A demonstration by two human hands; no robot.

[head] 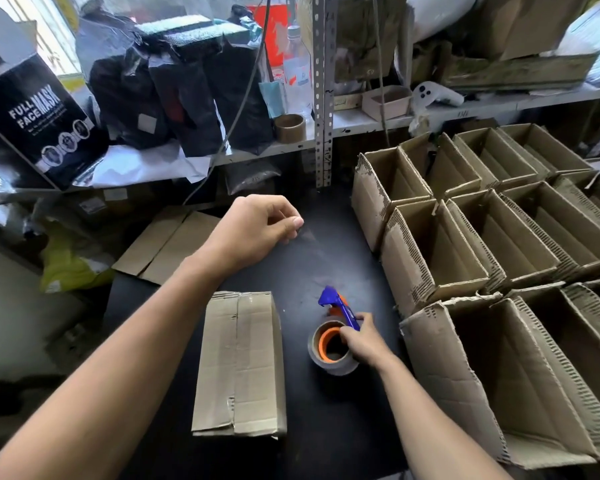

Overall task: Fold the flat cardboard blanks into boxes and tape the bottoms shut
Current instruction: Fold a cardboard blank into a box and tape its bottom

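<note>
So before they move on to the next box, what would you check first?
1. Tape on the box bottom seam: ok, a clear strip runs along it.
2. Seam fully closed: not ok, torn cardboard near the front edge.
3. Tape dispenser under control: ok, right hand grips it on the table.
4. Left hand free: cannot tell, its fingertips look pinched.
5. Next flat blank within reach: ok, lying behind the left arm.
6. Room among the finished boxes: cannot tell.
</note>
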